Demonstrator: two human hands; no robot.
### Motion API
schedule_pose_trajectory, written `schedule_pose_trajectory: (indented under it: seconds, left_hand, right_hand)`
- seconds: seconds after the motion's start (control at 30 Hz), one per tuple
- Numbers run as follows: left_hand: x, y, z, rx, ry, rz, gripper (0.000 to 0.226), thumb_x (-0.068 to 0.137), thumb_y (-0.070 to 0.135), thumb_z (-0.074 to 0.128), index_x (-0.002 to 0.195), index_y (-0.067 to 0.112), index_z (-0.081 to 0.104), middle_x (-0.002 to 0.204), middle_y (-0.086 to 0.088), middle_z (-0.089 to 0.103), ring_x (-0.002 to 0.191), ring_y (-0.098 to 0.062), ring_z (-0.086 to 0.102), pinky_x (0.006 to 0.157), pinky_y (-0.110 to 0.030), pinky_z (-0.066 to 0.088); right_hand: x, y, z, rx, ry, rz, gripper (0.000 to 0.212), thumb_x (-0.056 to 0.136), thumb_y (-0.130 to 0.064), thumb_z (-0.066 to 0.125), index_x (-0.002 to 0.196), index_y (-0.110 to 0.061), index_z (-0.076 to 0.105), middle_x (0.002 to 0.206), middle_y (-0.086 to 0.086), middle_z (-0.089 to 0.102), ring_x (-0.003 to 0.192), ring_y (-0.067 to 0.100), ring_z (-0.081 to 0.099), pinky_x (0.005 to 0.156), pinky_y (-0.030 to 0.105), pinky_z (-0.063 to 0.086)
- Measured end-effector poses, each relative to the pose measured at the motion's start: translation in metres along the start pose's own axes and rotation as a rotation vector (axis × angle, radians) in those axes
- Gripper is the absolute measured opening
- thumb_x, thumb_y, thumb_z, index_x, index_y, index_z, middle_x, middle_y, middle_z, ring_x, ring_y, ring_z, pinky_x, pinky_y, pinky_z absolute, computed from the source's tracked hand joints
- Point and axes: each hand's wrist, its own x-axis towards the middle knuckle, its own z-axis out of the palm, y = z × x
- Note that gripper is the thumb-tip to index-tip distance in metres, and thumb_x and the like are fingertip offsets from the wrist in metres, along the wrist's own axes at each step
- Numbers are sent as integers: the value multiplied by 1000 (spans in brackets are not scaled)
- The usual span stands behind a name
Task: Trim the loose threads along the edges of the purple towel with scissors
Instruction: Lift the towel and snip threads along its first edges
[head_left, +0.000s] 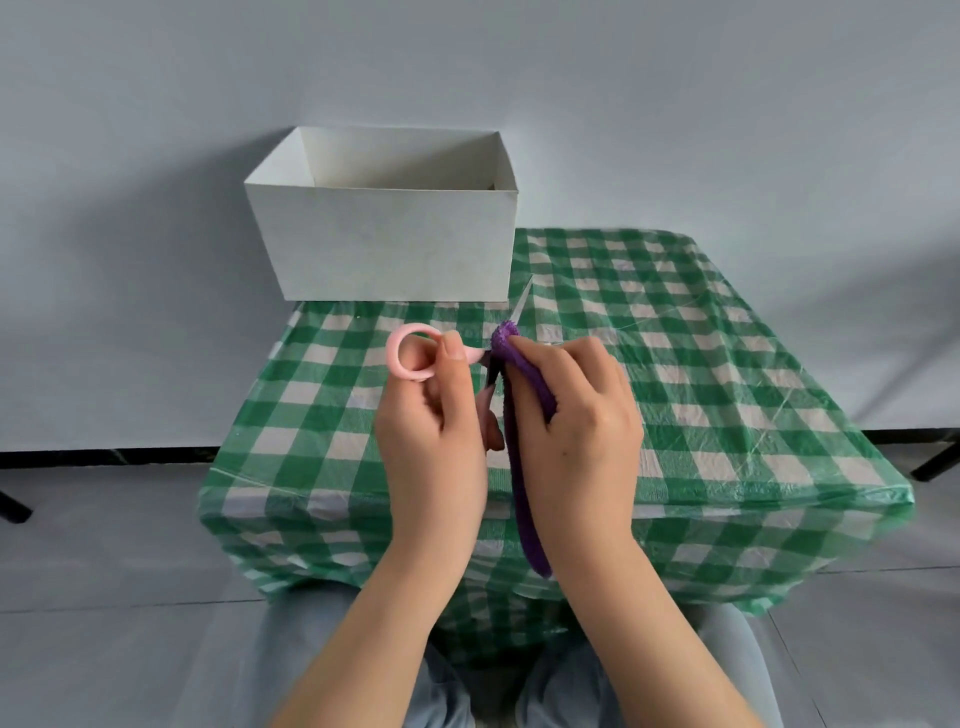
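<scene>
Your left hand (434, 415) curls its fingers around the pink scissors (415, 358), your right hand (576, 410) pinches the purple towel (522, 467), and at 12 o'clock the white box's (384, 244) contents stay hidden.

Both bare forearms reach forward from the bottom of the view and meet near the middle, raised above the tabletop (675, 332). The left hand (434, 415) is curled, thumb upright, holding the pink scissors (410, 358) by the handles. The right hand (576, 415) sits just beside it, back turned up, fingers curled round the purple towel (522, 467). The hands almost touch.
</scene>
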Motion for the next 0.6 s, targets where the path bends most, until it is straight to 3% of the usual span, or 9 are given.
schedule_pose_trajectory:
  seconds: [0.2, 0.37, 0.6]
  left_hand:
    - [6, 3, -3, -164, 58, -206, 30, 101, 31, 38, 79, 11, 45, 47, 8, 31, 35, -12, 39, 40, -28, 41]
    - [8, 2, 0, -191, 110, -224, 33, 101, 29, 40, 75, 10, 45, 51, 6, 31, 40, -8, 35, 41, -22, 39]
    - [4, 4, 1, -143, 52, -163, 32, 101, 25, 41, 76, 6, 47, 46, 11, 36, 40, -4, 35, 42, -16, 38]
  right_hand:
    - [4, -2, -13, 205, -34, 148, 20, 92, -21, 61, 107, -14, 72, 82, -7, 54, 72, 11, 52, 64, 28, 47]
    - [-5, -7, -13, 47, -86, -12, 22, 92, -21, 59, 108, -14, 73, 86, -3, 59, 75, 17, 55, 65, 27, 42]
    - [-9, -2, -4, -116, 0, -134, 19, 90, -9, 64, 107, -7, 72, 87, 5, 64, 71, 25, 55, 59, 37, 45]
